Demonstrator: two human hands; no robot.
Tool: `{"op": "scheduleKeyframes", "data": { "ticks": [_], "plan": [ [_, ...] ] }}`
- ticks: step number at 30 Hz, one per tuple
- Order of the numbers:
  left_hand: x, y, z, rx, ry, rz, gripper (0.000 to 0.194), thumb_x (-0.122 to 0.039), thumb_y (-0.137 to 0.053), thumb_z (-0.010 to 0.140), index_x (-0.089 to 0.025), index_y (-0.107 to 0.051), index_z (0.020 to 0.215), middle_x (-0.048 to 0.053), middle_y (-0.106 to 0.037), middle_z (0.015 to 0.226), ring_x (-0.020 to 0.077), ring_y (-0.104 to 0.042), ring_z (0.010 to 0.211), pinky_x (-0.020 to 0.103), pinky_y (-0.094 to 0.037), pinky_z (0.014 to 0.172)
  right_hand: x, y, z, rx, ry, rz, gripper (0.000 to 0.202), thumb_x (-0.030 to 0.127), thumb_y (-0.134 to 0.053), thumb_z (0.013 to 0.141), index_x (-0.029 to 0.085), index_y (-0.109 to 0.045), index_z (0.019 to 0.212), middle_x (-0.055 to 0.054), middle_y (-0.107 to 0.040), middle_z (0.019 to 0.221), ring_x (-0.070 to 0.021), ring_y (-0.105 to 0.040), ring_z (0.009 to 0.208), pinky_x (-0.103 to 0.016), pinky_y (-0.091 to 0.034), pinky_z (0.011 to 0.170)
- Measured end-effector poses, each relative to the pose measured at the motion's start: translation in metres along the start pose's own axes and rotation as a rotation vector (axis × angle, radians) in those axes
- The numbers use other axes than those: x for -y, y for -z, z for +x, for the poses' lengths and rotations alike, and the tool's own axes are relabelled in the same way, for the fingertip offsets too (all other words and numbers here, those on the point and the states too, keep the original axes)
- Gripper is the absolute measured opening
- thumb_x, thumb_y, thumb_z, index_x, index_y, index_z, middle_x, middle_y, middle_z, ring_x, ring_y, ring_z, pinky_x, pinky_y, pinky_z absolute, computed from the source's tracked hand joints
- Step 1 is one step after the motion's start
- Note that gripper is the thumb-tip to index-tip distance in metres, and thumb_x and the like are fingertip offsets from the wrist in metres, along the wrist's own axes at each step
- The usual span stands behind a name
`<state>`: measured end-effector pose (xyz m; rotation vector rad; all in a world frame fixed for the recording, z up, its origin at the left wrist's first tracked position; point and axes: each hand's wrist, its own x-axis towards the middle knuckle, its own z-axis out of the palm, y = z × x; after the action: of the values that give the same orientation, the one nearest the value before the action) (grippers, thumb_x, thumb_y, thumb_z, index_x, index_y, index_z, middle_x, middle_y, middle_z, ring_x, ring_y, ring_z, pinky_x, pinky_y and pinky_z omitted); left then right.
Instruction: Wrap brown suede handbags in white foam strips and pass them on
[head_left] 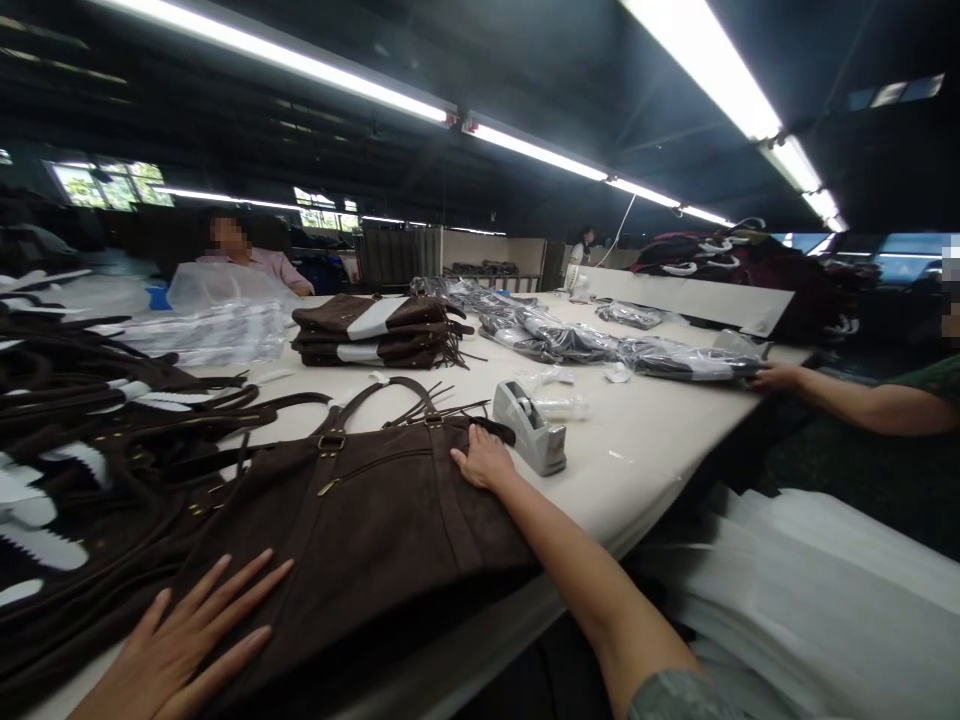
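A dark brown bag (375,500) with straps, buckles and a slanted zip lies on the pale table (600,480) in front of me. Spread flat on its lower left part is my left hand (199,625), fingers apart. My right hand (484,458) rests on the bag's upper right corner, its fingers toward the dark strap end; whether they pinch any material is hard to tell. A grey tape dispenser (531,428) stands just beyond my right hand.
Brown bags with white strips (375,330) are stacked behind. More bags (82,430) crowd the left. Plastic-wrapped items (585,335) line the table. Another person's hand (776,378) touches one at right. White sheets (810,580) hang lower right. A person (270,262) is at back left.
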<state>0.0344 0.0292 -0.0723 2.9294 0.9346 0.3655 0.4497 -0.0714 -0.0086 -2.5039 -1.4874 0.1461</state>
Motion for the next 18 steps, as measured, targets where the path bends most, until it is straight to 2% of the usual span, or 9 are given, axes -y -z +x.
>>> {"op": "scheduleKeyframes", "data": {
  "ticks": [5, 10, 13, 16, 18],
  "plan": [
    [-0.011, 0.022, 0.003, 0.118, 0.002, -0.012, 0.046, -0.043, -0.028, 0.097, -0.044, -0.025, 0.143, -0.004, -0.033, 0.151, 0.0308, -0.02, 0.143, 0.068, -0.016, 0.111, 0.002, 0.002, -0.007, 0.006, -0.004, 0.007, 0.079, 0.054, -0.024, 0.096, -0.001, -0.011, 0.151, -0.018, -0.01, 0.159, -0.0265, -0.01, 0.147, -0.044, -0.012, 0.117],
    [-0.033, 0.042, -0.004, 0.127, 0.002, 0.046, 0.048, -0.047, -0.029, 0.096, -0.041, -0.024, 0.144, -0.005, -0.031, 0.152, 0.029, -0.017, 0.144, 0.064, -0.013, 0.114, 0.005, 0.01, -0.033, -0.015, 0.016, -0.038, 0.075, 0.048, -0.029, 0.096, -0.002, -0.014, 0.151, -0.018, -0.003, 0.159, -0.0269, -0.002, 0.148, -0.047, -0.006, 0.117],
    [-0.037, 0.046, -0.008, 0.127, -0.028, 0.058, 0.049, -0.048, -0.03, 0.096, -0.043, -0.024, 0.144, -0.006, -0.029, 0.153, 0.029, -0.017, 0.144, 0.063, -0.015, 0.115, 0.001, 0.013, -0.061, 0.002, 0.026, -0.027, 0.072, 0.043, -0.035, 0.095, -0.004, -0.022, 0.149, -0.019, -0.007, 0.159, -0.0286, -0.005, 0.148, -0.047, -0.011, 0.117],
    [-0.031, 0.044, -0.011, 0.133, -0.082, 0.065, 0.049, -0.049, -0.032, 0.095, -0.046, -0.023, 0.144, -0.008, -0.029, 0.153, 0.0289, -0.019, 0.144, 0.062, -0.018, 0.114, -0.005, 0.011, -0.088, 0.008, 0.004, 0.027, 0.071, 0.043, -0.036, 0.094, -0.002, -0.026, 0.148, -0.019, -0.013, 0.158, -0.03, -0.011, 0.147, -0.05, -0.018, 0.115],
    [-0.029, 0.041, -0.011, 0.052, -0.113, 0.085, 0.046, -0.048, -0.034, 0.095, -0.048, -0.03, 0.141, -0.011, -0.035, 0.15, 0.0268, -0.027, 0.142, 0.056, -0.024, 0.114, -0.004, 0.011, -0.099, -0.012, -0.025, 0.061, 0.071, 0.044, -0.035, 0.095, -0.001, -0.025, 0.149, -0.018, -0.013, 0.158, -0.0304, -0.013, 0.146, -0.052, -0.02, 0.115]
  ]
}}
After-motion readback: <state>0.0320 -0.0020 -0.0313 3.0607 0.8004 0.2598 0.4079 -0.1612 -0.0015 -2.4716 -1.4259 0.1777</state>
